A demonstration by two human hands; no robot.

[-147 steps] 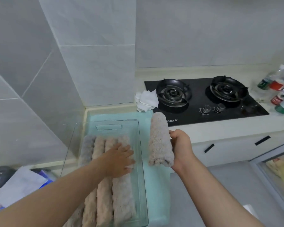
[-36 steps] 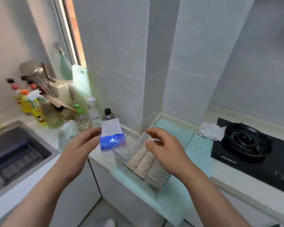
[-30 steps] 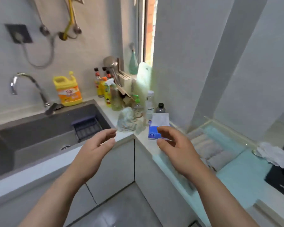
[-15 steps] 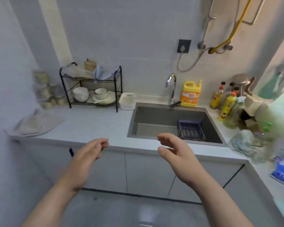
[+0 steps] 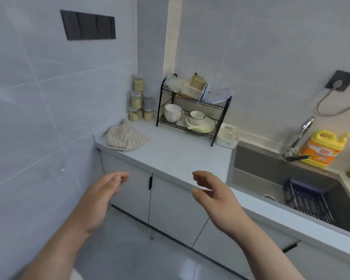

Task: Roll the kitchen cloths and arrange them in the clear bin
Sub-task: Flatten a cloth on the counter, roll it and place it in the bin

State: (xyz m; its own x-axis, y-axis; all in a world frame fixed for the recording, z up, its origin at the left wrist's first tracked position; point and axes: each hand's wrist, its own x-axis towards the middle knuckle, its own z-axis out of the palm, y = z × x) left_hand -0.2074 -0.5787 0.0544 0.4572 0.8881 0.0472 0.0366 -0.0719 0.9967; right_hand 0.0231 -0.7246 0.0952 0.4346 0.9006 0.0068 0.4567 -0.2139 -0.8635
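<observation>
A crumpled beige striped kitchen cloth (image 5: 126, 137) lies in a heap at the left end of the grey countertop (image 5: 176, 158), close to the wall. My left hand (image 5: 101, 196) and my right hand (image 5: 212, 196) hover side by side in front of the counter's edge, both empty, fingers loosely curled and apart. The cloth is well beyond them, up and to the left. The clear bin with the rolled cloths is out of view.
A black wire dish rack (image 5: 192, 112) with bowls and plates stands behind the cloth's right side. Stacked jars (image 5: 138, 102) fill the corner. A white container (image 5: 227, 135) sits beside the sink (image 5: 287, 184); a tap (image 5: 300, 136) and yellow detergent jug (image 5: 323, 148) stand behind the sink.
The view has swung left from the bin and stove, past the sink, to the counter with the loose cloth. Both hands left the bin and stayed empty in front of me.
</observation>
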